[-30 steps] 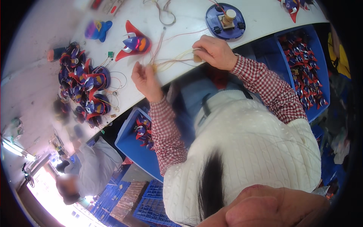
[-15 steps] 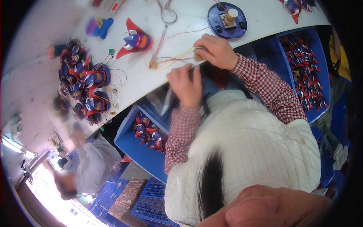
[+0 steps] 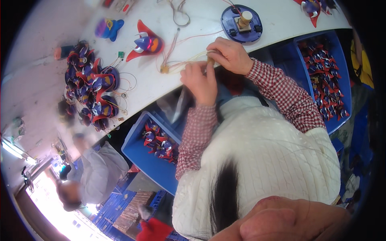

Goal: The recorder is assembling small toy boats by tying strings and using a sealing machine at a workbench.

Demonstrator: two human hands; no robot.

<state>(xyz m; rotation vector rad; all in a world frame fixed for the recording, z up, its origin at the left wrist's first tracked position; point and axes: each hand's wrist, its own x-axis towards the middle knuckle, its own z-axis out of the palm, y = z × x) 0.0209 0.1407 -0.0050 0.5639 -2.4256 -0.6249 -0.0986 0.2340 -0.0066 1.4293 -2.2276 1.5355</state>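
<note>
My right hand pinches a small tan block with thin pale wires leading from it. My left hand meets it from below, its thumb and fingertips closed at the block's lower end. Along the table the wires run left to a yellowish connector. Beyond that stands a red, blue and white horned toy figure, with a red light glowing in it. Past my right hand lies a round dark-blue base, a white-topped knob upright on it and wires running out.
On the left of the white table is a heap of similar toys with loose wires. Blue bins of toys stand below the edge, one at left, one at right. Another person sits at lower left.
My left hand has moved up and right to the tan block, where its fingers were apart from it before. Something red has appeared at the bottom, left of my body.
</note>
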